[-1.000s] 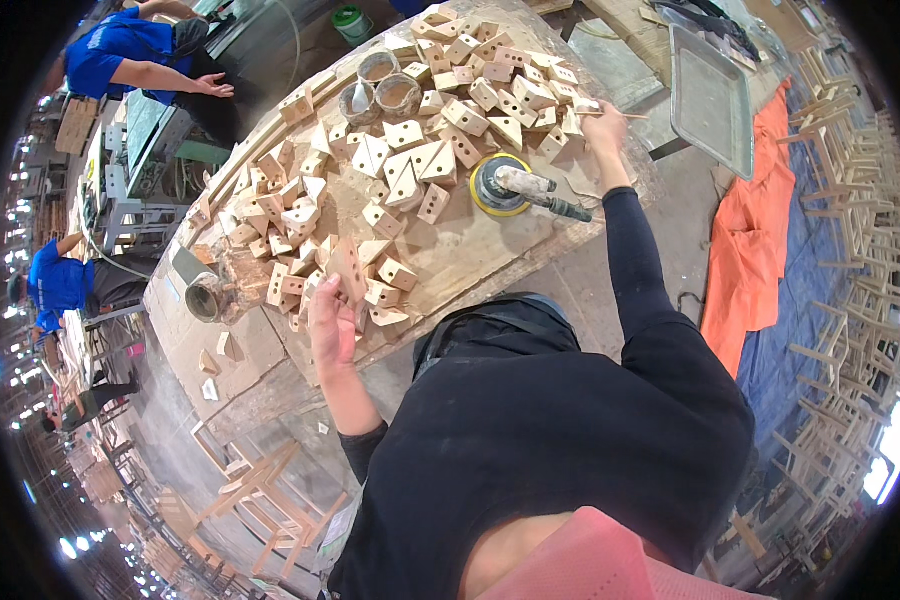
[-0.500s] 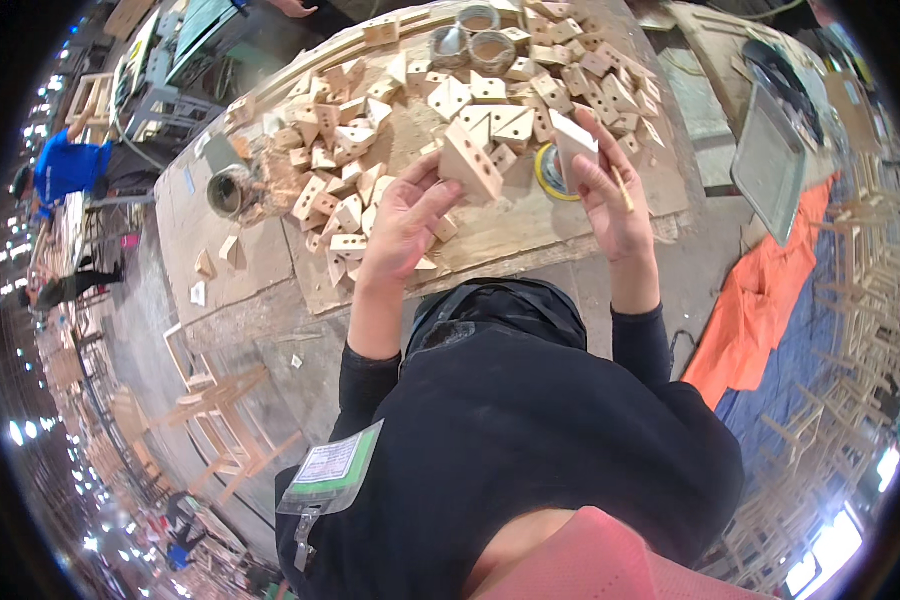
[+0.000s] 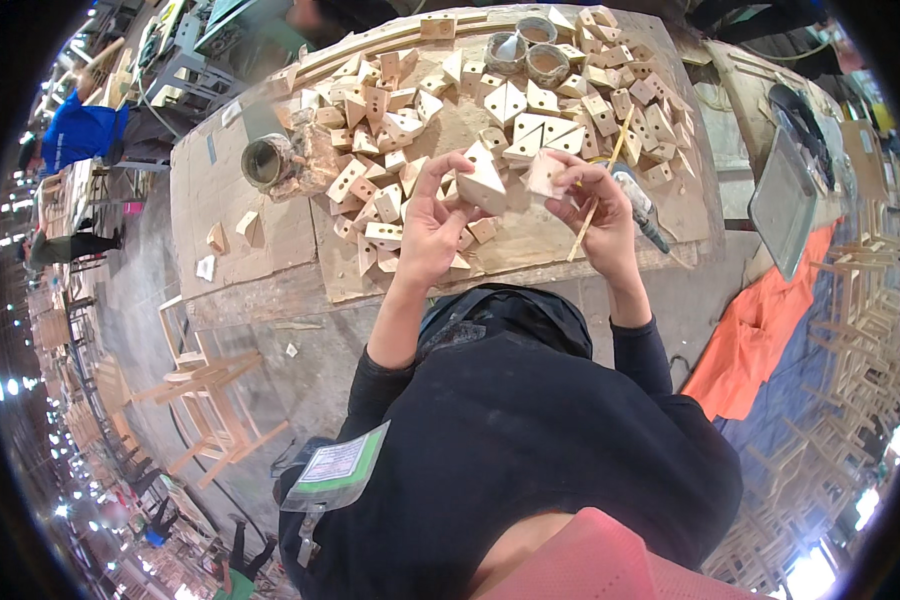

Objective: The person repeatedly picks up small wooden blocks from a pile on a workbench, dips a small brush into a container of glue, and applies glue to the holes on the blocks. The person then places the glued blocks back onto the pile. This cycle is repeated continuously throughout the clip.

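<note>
My left hand (image 3: 432,232) pinches a pale triangular wooden block (image 3: 484,186) between thumb and fingers, raised over the table's near side. Close by on the right, my right hand (image 3: 602,218) grips a second wooden block (image 3: 545,172), with a hole showing in its face. A thin wooden stick (image 3: 582,232) also runs through that hand's fingers, slanting up past the knuckles. The two blocks are a small gap apart. Beyond both hands lies a heap of drilled triangular wooden blocks (image 3: 542,133).
Several round pots (image 3: 547,66) stand at the heap's far side; another grimy pot (image 3: 267,162) is at left. Beside my right hand rests a power tool (image 3: 642,207). A grey tray (image 3: 782,200) and orange sheet (image 3: 770,315) are at right, a wooden chair frame (image 3: 210,390) at lower left.
Both blocks have been turned in my fingers and brought nearer each other. My right hand has moved inward, and the stick in it now shows at greater length.
</note>
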Available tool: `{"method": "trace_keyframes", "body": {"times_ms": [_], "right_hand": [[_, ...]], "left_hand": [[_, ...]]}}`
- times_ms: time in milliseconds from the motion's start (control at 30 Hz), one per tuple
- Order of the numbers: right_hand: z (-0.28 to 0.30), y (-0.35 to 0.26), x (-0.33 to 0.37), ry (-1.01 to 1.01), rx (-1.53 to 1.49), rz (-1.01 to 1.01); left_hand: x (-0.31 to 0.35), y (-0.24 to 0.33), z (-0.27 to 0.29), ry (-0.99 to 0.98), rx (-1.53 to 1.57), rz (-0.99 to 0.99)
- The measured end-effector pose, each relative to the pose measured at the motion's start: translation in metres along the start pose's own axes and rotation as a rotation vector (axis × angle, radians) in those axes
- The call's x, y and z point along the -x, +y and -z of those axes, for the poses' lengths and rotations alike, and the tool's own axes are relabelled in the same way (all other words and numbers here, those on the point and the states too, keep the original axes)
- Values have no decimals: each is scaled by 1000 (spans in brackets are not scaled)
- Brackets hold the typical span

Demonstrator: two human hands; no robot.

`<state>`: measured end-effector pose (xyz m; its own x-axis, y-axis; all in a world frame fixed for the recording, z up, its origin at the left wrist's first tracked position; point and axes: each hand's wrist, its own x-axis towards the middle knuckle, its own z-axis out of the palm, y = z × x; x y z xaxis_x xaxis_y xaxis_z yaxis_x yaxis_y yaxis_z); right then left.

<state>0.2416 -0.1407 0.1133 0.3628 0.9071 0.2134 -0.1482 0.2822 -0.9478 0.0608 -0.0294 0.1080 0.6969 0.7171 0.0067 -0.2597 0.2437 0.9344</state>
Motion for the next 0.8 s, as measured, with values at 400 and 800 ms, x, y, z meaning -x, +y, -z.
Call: {"method": "trace_keyframes", "body": {"times_ms": [400, 800], "right_hand": [[-11, -1, -1, -118, 139, 110], [-41, 7, -3, 225, -290, -39]], "left_hand": [[7, 3, -18, -67, -13, 20], [1, -11, -40, -75, -51, -228]]}}
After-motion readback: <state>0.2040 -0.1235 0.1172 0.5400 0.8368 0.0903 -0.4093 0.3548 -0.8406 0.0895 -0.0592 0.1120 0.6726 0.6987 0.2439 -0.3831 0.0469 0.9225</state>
